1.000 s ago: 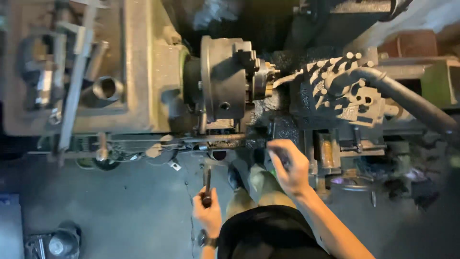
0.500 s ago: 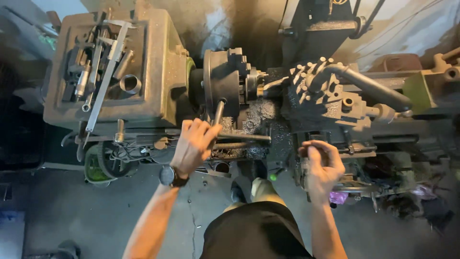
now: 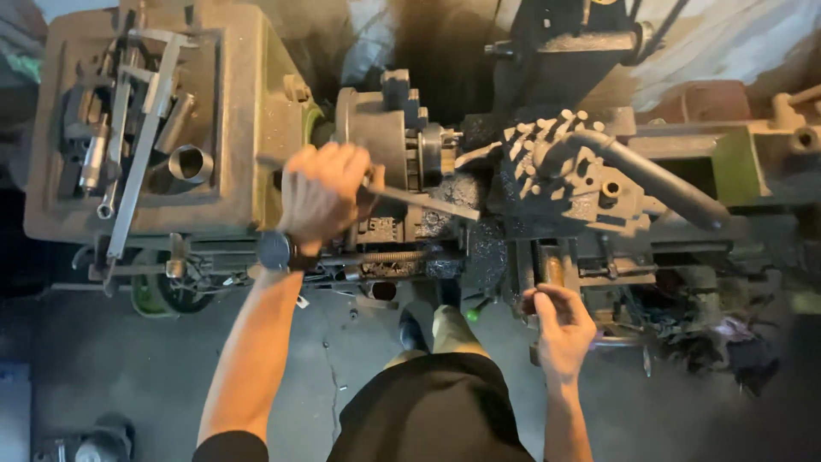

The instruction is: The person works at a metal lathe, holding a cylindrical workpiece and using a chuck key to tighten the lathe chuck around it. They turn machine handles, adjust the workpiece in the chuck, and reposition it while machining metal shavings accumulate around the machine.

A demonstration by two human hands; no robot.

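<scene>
Your left hand (image 3: 321,192) clenches a chuck key (image 3: 419,202) at the lathe chuck (image 3: 376,141). Your right hand (image 3: 558,321) grips a carriage handle (image 3: 547,272). The headstock tray (image 3: 248,111) holds wrenches (image 3: 141,145) and a metal ring (image 3: 190,162).

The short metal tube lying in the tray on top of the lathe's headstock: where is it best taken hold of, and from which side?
Probably across the outer wall of the short metal tube, coming down from above. It lies on its side with the open end facing the person, and tools crowd its left, so the top is freest. The left hand is nearest.
</scene>
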